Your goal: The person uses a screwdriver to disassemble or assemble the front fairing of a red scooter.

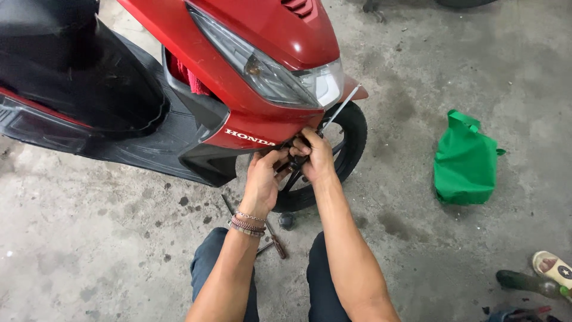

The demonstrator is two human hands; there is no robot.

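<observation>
Tools (275,241) lie on the floor by the knees. Left hand (262,179) cups under the red scooter's front panel (250,134); right hand (314,156) is clamped on a screwdriver (339,110) there. Judging: fastener work underway, needs steady axial pressure.

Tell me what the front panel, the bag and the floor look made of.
Front panel: glossy red painted plastic, likely; it shows reflections. Bag: green, matte, soft woven-looking fabric, creased and slumped. Floor: bare grey concrete, rough, with dark stains.
</observation>
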